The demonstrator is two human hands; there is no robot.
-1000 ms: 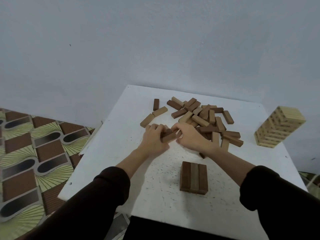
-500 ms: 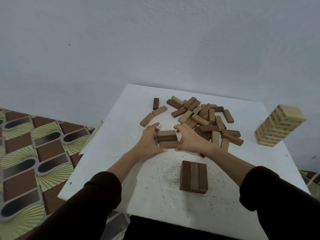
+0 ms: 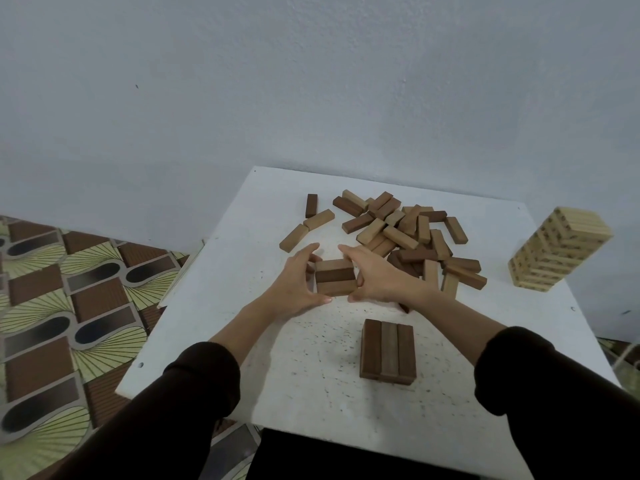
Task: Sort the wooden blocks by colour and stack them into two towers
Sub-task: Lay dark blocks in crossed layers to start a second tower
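head view: left hand (image 3: pixel 298 285) and right hand (image 3: pixel 377 275) clamp three blocks (image 3: pixel 335 277) at the middle of the table (image 3: pixel 239 271).
fingers curl round the row's ends; loose pile (image 3: pixel 408 237) crowds just behind, dark stack (image 3: pixel 388 351) nearer, pale tower (image 3: pixel 557 251) far right.

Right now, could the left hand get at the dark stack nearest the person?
Probably yes: bare table separates the left hand from the dark stack, though it grips the three-block row.
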